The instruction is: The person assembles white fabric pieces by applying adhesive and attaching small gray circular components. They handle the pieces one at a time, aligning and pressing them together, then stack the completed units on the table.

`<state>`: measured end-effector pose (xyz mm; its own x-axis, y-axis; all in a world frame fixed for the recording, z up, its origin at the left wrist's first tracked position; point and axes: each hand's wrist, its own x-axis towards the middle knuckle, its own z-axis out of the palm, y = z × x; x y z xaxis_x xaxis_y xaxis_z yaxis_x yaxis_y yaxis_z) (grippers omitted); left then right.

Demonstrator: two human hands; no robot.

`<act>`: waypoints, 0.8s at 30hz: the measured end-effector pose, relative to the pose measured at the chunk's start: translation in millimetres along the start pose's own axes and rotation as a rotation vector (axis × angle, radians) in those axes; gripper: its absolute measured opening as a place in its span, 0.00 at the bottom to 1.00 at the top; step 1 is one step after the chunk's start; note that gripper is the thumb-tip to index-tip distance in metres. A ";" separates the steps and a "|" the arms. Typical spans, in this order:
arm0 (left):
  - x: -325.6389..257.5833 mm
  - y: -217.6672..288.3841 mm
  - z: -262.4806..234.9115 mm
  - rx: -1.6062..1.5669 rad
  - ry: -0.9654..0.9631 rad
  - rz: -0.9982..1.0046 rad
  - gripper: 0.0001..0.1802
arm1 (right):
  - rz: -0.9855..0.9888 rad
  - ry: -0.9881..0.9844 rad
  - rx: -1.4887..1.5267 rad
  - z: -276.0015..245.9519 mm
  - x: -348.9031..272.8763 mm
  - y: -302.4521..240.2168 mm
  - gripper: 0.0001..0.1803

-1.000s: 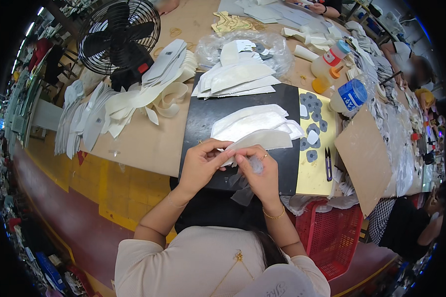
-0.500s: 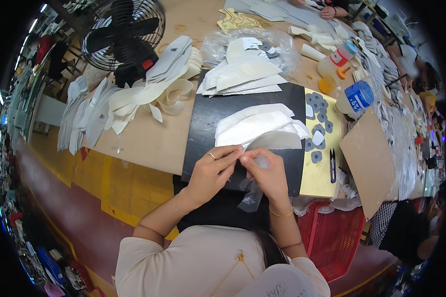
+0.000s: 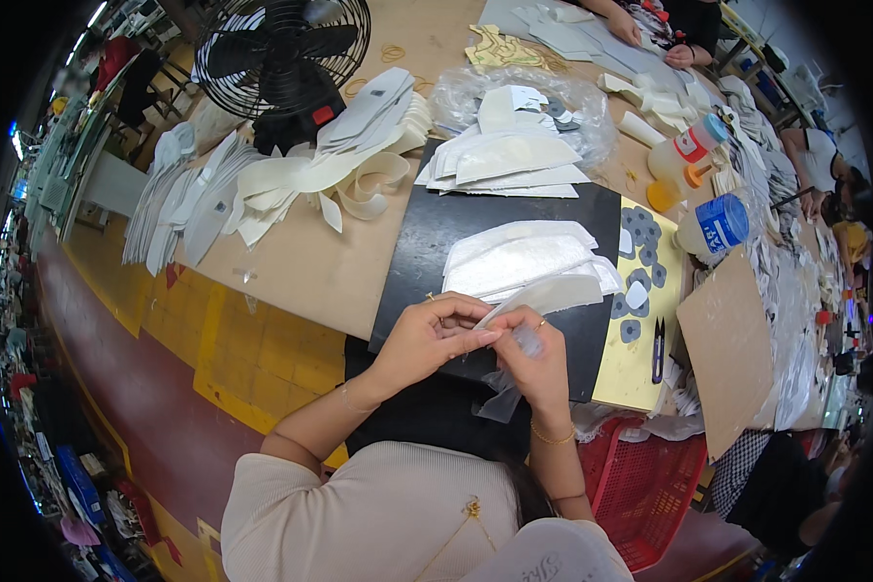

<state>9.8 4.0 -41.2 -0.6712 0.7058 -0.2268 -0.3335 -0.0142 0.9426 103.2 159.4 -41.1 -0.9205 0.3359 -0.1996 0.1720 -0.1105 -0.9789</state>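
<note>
Pinching thumb to fingers, the left hand (image 3: 417, 341) holds the near-left tip of a curved off-white panel (image 3: 560, 293) above the black board's near edge; the right hand (image 3: 538, 367) pinches alongside, clear film (image 3: 500, 400) dangling below. Seemingly that tip is being worked, which calls next for steady fingertips.

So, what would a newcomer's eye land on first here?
Probably the black fan at the upper left of the table. Next, the bright white pieces on the black board, just beyond the left hand and right hand. The red basket also stands out, right of the right forearm.
</note>
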 end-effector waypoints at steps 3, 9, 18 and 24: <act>6.1 -7.1 -7.3 0.044 0.001 -0.024 0.07 | -0.136 0.020 -0.115 -2.5 -2.0 8.8 0.08; 1.7 -3.1 0.4 0.120 -0.050 0.057 0.08 | -0.191 0.138 -0.101 -0.8 -9.5 17.0 0.10; -3.5 27.7 3.3 0.609 0.018 0.359 0.08 | 0.005 0.115 0.417 -28.9 -28.2 -6.7 0.09; -0.8 33.5 1.5 0.691 -0.080 0.566 0.07 | -0.053 0.154 0.116 -41.2 -34.2 -2.2 0.20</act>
<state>0.1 4.0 -9.0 -0.5572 0.7703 0.3103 0.5235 0.0358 0.8513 148.8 186.7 -33.9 -0.8611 0.4823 -0.1610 0.0749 -0.1929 -0.9784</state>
